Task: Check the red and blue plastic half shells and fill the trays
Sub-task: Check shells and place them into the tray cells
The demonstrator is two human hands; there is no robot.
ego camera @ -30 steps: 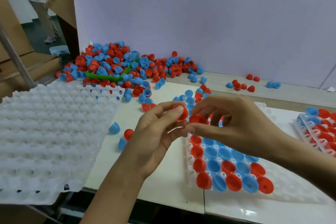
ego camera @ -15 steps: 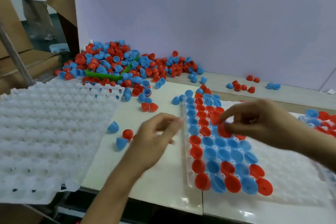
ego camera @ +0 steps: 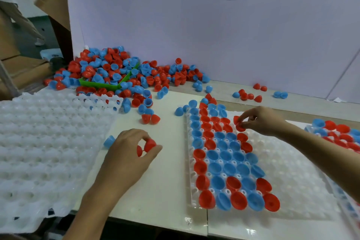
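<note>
Left grip pinching red shell over bare table, right grip pinching red shell at tray's filled edge

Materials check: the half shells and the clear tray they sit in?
Half shells: look like smooth, opaque moulded plastic, red or blue; soft highlights on the domes suggest a semi-gloss finish. Clear tray: seems thin, see-through formed plastic sheet; glossy glints show on its dimples and the bench reads through it.

A white table carries an empty tray at left, a part-filled tray right of centre, another tray far right, and a shell pile at the far left around a green bin.
</note>
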